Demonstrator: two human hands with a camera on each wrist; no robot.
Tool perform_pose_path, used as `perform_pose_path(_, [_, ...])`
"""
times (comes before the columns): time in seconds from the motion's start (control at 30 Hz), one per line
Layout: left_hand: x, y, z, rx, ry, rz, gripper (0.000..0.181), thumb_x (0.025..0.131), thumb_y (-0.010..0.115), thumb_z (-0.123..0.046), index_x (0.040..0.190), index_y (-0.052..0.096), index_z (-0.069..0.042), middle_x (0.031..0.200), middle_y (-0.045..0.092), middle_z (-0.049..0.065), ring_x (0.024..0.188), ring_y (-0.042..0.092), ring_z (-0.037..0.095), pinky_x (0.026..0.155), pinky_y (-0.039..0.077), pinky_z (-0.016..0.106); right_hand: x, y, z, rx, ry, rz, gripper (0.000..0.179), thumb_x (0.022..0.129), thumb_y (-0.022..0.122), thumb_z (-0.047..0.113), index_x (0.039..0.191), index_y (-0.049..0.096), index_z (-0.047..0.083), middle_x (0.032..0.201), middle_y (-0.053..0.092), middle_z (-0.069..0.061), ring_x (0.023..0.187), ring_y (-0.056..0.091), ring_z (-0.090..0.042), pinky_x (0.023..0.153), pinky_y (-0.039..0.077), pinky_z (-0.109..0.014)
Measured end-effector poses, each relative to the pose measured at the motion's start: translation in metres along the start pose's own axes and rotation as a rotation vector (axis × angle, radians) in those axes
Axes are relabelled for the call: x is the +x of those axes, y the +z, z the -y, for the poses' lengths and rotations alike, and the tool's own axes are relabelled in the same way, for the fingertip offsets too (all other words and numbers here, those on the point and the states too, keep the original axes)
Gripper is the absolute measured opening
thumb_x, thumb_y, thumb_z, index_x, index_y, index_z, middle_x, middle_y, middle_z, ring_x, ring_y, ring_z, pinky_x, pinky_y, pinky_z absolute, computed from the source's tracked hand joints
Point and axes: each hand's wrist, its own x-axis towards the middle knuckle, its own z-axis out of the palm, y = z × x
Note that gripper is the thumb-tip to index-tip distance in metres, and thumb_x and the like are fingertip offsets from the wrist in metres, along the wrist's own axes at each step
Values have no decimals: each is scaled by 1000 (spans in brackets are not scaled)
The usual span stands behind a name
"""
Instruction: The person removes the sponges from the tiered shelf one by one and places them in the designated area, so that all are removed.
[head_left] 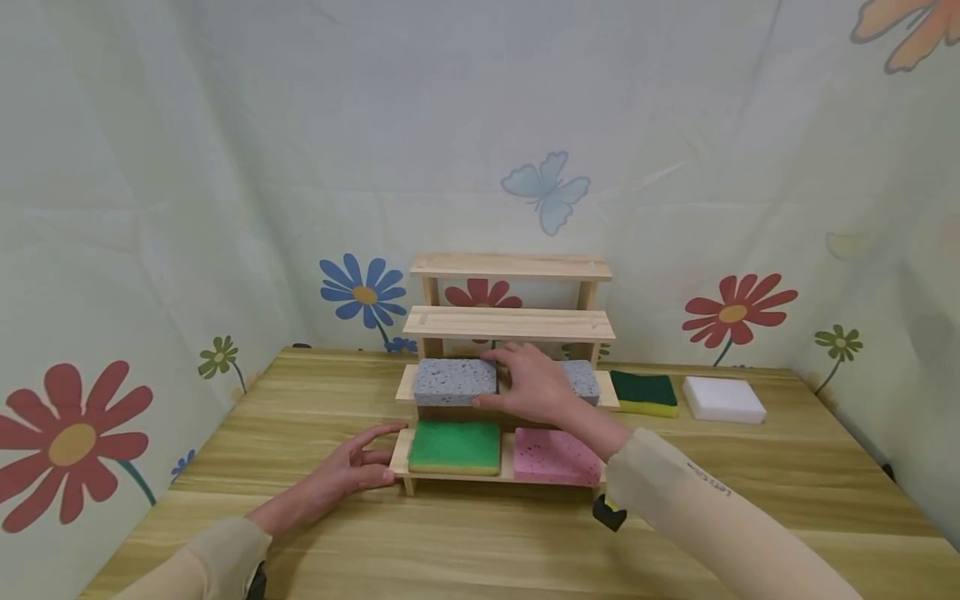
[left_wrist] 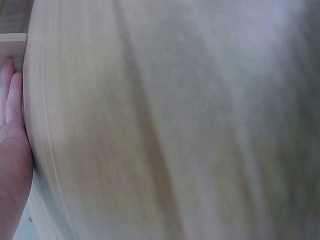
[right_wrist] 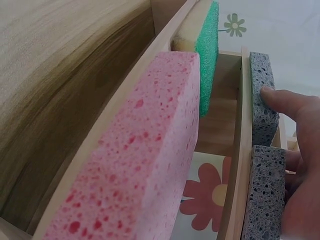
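Observation:
A wooden stepped stand [head_left: 510, 323] stands on the table. My right hand [head_left: 532, 385] is at its second step from the bottom, with thumb and fingertips pinching the right end of the left grey porous sponge [head_left: 453, 382]. Another grey sponge [right_wrist: 265, 192] lies beside it, partly hidden by that hand in the head view. My left hand [head_left: 345, 475] holds the left end of the lowest step, thumb at the front and index finger toward the back. On that step lie a green-topped sponge [head_left: 455, 447] and a pink speckled sponge [head_left: 557, 457].
To the right of the stand lie a dark green and yellow sponge [head_left: 643, 393] and a white sponge block [head_left: 724, 400] on the wood-grain table [head_left: 465, 550]. The two upper steps rise behind the grey sponges. A flower-printed cloth [head_left: 660, 192] hangs behind.

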Motion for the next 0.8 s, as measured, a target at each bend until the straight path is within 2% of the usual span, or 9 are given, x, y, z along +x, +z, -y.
perform_pose_path(0.27, [0,1,-1,-2,-4,-1,72,98,60,-14,158,20,-15,152,37,33,121,62,15,97,54,28,-4,-6,0,129,-5,1,73,77,80,53,139,58,22,145,55,-5,130,53,-27,99,51,-48])
perform_pose_path(0.43, [-1,2,-2,1,-5,-2,72,98,60,-15,158,20,-15,152,36,34,122,61,16,97,54,28,-5,-9,-2,208,-22,-10,71,77,81,47,139,58,23,144,56,-4,131,52,-28,104,48,-49])
perform_pose_path(0.63, [-1,2,-1,2,13,4,72,98,60,-13,158,20,-14,152,35,35,122,61,16,97,54,28,-7,-13,-2,243,-65,-65,69,77,82,45,138,59,20,140,59,-3,126,53,-26,103,48,-47])
perform_pose_path(0.8, [-1,1,-1,4,19,7,72,98,59,-12,158,19,-13,152,36,35,122,61,16,97,54,28,-10,-18,-5,336,-89,-120,68,77,84,39,136,60,17,131,63,-4,109,60,-24,91,54,-43])
